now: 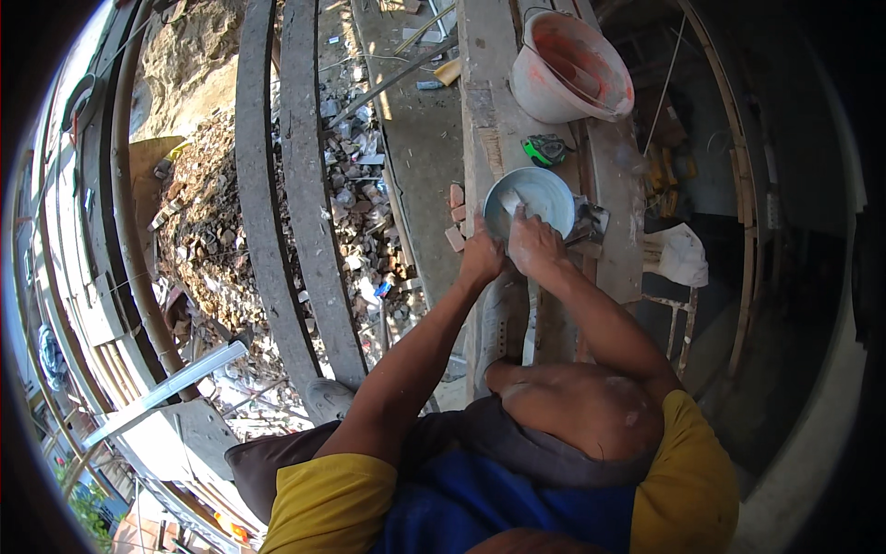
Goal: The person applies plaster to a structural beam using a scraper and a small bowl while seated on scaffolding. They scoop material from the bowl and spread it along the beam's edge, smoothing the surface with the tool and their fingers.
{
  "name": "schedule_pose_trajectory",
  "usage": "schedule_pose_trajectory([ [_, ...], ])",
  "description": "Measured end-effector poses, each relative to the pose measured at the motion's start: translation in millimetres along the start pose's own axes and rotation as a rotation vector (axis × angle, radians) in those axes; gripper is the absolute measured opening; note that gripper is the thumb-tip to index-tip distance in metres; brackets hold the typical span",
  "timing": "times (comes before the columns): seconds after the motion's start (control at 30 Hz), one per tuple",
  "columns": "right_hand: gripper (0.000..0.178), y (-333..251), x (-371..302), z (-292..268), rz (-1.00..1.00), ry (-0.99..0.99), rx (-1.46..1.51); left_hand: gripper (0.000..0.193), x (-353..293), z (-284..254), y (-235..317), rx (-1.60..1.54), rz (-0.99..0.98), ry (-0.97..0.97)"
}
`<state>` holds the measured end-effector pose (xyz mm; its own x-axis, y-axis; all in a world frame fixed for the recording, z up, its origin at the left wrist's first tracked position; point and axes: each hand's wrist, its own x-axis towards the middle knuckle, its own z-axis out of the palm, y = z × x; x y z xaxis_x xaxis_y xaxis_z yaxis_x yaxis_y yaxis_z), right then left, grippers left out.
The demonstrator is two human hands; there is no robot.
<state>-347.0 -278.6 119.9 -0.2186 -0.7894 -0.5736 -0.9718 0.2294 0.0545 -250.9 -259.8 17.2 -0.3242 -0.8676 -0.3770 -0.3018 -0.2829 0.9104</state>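
A pale blue-grey round bowl [557, 201] sits in front of me over the wooden planks, with some whitish stuff inside. My left hand [484, 253] is closed on its near left rim. In the bowl a small flat pale blade, like a putty knife [510, 198], points up and left. My right hand [535, 244] is closed round its near end at the bowl's near edge; the handle is hidden by the fingers. Just beyond the bowl lies a green and black tape measure [544, 150].
A white bucket [544, 95] smeared orange-red inside stands farther along the planks [484, 120]. Broken bricks [456, 216] lie left of the bowl. Two long beams [309, 203] cross above rubble [217, 222] at the left. A white sack [681, 255] hangs at the right.
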Motion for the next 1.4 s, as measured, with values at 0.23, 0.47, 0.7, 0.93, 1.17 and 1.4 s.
schedule_pose_trajectory([
  [0.23, 0.052, 5.9, 1.8, -9.8, -0.046, 0.01, 0.025, 0.074, -20.8, 20.2, 4.9, -0.061, -0.066, 0.075],
  [0.47, 0.049, 13.6, -14.8, -3.2, -0.148, -0.067, -0.032, 0.06, -15.5, -3.1, 16.1, 0.146, -0.255, 0.057],
  [0.7, 0.047, 4.7, -6.5, -3.4, -0.052, -0.011, 0.021, 0.042, -5.9, 10.9, -4.1, 0.073, -0.171, 0.133],
  [0.93, 0.052, 11.4, 2.9, -12.3, 0.04, -0.026, 0.093, 0.042, -1.1, 14.9, -6.7, 0.021, -0.178, 0.106],
  [1.17, 0.046, 12.3, 7.0, -16.1, 0.009, 0.008, 0.096, 0.043, -2.6, 11.7, -2.2, 0.057, -0.189, 0.082],
  [1.4, 0.044, 23.1, 11.6, -15.4, 0.055, 0.019, 0.149, 0.045, -3.6, 13.4, 2.7, 0.046, -0.189, 0.059],
])
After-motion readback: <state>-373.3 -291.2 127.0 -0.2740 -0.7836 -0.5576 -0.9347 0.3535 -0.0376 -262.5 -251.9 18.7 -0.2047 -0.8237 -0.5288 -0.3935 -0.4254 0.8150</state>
